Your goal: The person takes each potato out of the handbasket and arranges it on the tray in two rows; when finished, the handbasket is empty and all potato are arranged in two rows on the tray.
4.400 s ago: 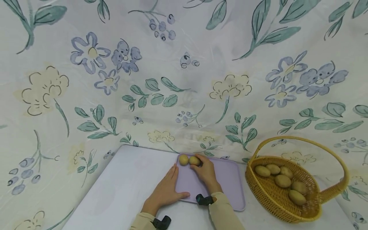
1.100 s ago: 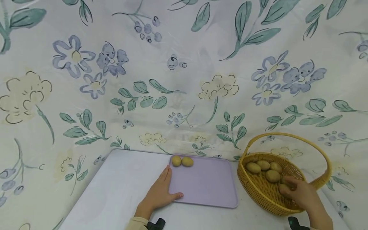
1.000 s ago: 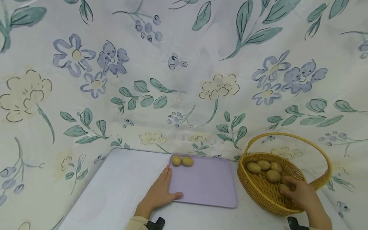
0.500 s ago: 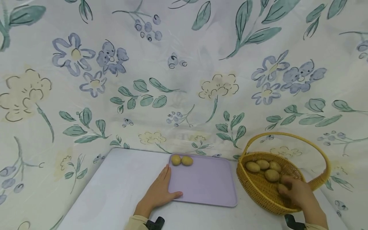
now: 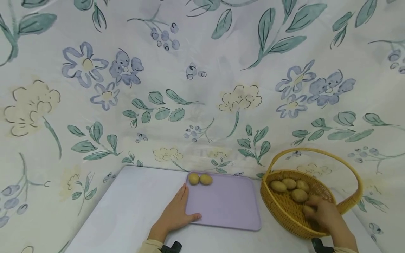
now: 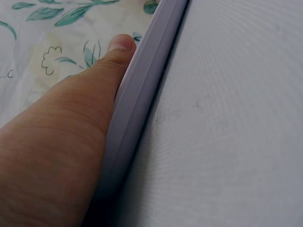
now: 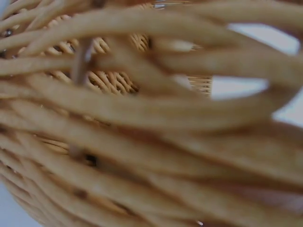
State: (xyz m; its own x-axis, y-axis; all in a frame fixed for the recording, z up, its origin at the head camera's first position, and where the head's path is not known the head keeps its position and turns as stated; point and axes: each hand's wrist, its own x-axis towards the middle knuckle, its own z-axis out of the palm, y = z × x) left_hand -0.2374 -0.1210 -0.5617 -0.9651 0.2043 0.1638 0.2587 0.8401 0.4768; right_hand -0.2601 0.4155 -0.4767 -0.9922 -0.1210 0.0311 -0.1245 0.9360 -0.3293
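Observation:
My left hand [image 5: 175, 212] lies along the left side of a lilac tray [image 5: 227, 203], fingers straight and thumb on its front edge. The left wrist view shows the thumb [image 6: 102, 71] against the tray's outer rim [image 6: 142, 85]. Side by side in the tray's back left corner sit two potatoes, one rounder [image 5: 194, 179], one longer [image 5: 206, 179]. My right hand [image 5: 327, 214] reaches into a wicker basket [image 5: 281, 211], fingers curled around a potato [image 5: 307, 211] that they largely cover. Woven strands of the basket [image 7: 142, 109] fill the right wrist view and hide that hand's fingers.
Several more potatoes [image 5: 299, 195] lie in the back of the basket. Its tall arched handle [image 5: 316, 151] rises over it and joins the rim near my right wrist. A floral cloth [image 5: 202, 88] hangs behind the white table [image 5: 133, 196].
My right hand let go of the longer potato on the tray and moved right into the basket. In the last second it shifted slightly left there. The left hand stayed on the tray.

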